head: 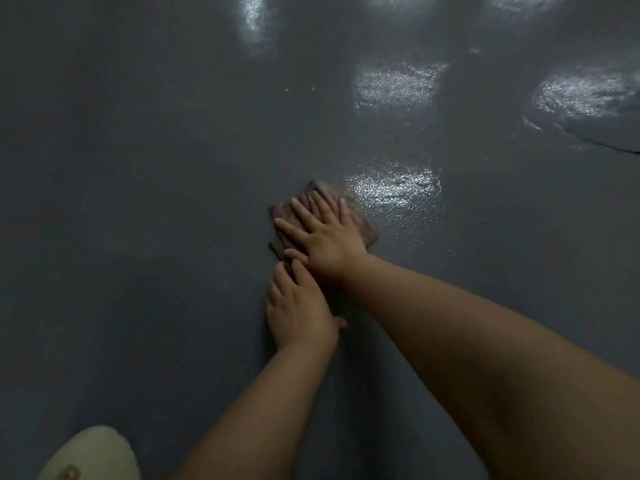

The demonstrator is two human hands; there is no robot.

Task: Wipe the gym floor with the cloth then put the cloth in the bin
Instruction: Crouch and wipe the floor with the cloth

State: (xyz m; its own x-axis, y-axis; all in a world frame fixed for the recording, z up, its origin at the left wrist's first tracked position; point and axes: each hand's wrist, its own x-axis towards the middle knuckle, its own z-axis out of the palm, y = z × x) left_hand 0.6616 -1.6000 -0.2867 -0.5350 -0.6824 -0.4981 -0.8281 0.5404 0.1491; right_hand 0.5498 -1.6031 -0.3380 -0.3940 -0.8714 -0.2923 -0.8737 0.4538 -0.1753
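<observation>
Head view: both hands, right hand (325,242) far, left hand (298,311) near, press spread-fingered on the brown cloth (362,226); wet glare (394,185) just right; pale slipper (93,455) near-left; bare grey floor (138,168) left.

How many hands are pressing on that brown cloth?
2. The right hand lies flat across the middle of the cloth; the left hand rests on its near edge, just below the right, on the grey floor.
</observation>
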